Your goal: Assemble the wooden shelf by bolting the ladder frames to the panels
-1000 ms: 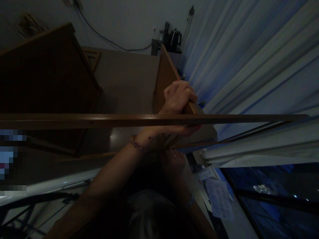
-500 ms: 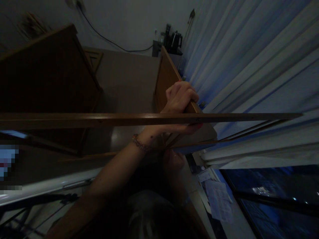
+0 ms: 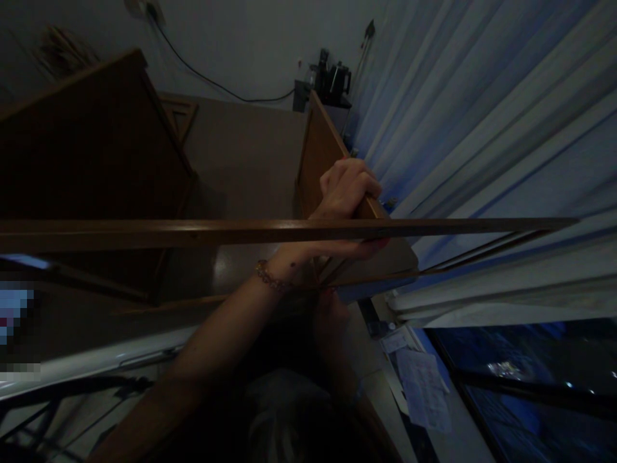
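Your left hand [image 3: 344, 190] is at one o'clock from the middle of the view, and its fingers are closed over the top edge of a flat, brown wooden panel [image 3: 321, 145]. This panel stands on its edge and runs from twelve o'clock down toward two o'clock. A long, narrow, glossy brown wooden bar [image 3: 241, 231] crosses the whole scene from nine to three o'clock and passes in front of your left hand, so it hides a part of it (the thumb shows again below the bar). On your left wrist there is a thin beaded bracelet [image 3: 270, 276].

Your right hand [image 3: 332, 315] is at five o'clock, in shadow, just beneath a thinner wooden lower rail [image 3: 376, 281]. I cannot tell whether its fingers grip this rail or only rest near it.

At ten o'clock stands a large, dark brown wooden board [image 3: 96, 141]. A long white curtain [image 3: 472, 122] hangs at two o'clock, and a white printed paper [image 3: 424, 389] lies between four and five o'clock.
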A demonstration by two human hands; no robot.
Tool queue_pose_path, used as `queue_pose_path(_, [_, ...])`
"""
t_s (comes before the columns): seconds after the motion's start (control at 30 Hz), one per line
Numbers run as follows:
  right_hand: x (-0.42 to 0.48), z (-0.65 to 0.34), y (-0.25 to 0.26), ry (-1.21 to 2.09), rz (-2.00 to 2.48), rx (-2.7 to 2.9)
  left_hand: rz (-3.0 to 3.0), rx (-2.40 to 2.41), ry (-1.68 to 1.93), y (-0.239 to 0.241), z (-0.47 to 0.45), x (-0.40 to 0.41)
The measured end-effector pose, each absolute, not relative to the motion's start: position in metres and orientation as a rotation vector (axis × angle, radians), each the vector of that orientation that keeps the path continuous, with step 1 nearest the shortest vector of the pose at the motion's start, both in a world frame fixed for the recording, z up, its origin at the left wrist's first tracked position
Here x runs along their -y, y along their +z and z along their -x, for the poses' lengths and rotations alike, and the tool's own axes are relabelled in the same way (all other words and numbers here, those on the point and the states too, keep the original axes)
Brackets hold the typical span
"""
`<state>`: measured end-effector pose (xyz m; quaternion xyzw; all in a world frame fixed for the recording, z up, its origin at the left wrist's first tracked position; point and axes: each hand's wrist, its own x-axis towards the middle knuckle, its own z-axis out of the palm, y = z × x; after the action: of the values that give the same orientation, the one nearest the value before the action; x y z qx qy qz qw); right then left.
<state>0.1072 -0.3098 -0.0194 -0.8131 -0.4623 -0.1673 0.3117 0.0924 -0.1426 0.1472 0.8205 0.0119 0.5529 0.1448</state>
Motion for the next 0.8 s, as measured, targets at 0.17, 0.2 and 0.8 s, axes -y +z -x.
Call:
queue_pose_path(0.17, [0.311,-0.112,-0.012,-0.428,2.146,1.296,-2.378,0.014,1.565,0.145,-0.093,0.138])
queue_pose_path(0.2, [0.311,-0.115,-0.009,-0.460,2.153,1.335,-2.371,0.007,1.567,0.145,-0.093,0.138])
queue_pose_path(0.8, [0.311,-0.118,0.000,-0.222,2.030,1.377,-2.361,0.011,1.559,0.144,-0.093,0.138])
